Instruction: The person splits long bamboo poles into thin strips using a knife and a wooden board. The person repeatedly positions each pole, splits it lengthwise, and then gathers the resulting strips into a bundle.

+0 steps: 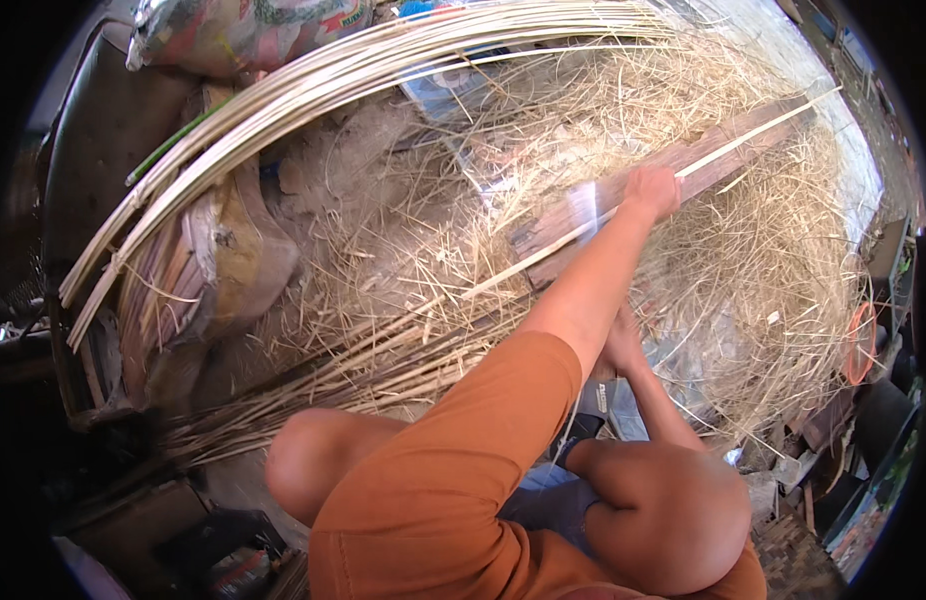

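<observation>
Pale strip [758, 131]: lying slantwise along brown board [719, 139], apparently for firm backing.
Left hand [655, 190]: over strip, fingers pressed together around it, seemingly to steady it.
Right hand [623, 346]: partly behind left forearm; fingers' state cannot be told.
Shavings [783, 240]: heaped around board.
Long strips [273, 100]: bundled beyond, upper left.

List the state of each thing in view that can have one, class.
Left hand: over pale strip, grip unclear
Right hand: partly hidden behind left forearm
Pale strip: laid along board
Board: partly covered
Shavings: loose, scattered
Long strips: side by side
Sack: bulging
</observation>
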Demonstrator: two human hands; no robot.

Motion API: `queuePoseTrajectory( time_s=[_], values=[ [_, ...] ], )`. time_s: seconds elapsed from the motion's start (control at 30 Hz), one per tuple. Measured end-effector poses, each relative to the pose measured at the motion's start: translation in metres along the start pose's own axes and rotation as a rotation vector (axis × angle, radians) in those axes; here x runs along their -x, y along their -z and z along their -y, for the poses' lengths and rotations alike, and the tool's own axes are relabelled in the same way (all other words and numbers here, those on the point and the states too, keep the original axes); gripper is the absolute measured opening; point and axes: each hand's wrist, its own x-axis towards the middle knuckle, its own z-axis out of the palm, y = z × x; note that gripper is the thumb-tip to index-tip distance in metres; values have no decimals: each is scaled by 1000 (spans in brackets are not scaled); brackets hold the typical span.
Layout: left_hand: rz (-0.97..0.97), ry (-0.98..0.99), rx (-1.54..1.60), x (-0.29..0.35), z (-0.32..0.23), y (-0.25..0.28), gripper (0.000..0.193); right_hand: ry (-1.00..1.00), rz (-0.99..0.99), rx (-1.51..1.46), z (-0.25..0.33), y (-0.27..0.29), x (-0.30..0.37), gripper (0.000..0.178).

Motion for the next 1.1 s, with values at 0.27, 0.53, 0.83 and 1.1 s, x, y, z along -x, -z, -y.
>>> queuePoseTrajectory(
  time_s=[0.27, 0.53, 0.83, 1.1],
  values=[
    [19, 34, -67, -5, 5, 1, 41, -183, -98, -524, 10, -4, -2, 36],
    [11, 24, -91, -4, -1, -10, 41, -146, 190, -216, 31, -14, 9, 29],
    [50, 28, -98, -7, 0, -16, 46, -166, -378, -315, -4, 20, -16, 20],
    [7, -12, -137, -9, -7, -18, 46, -84, 473, 127, -9, -24, 15, 23]
  ],
)
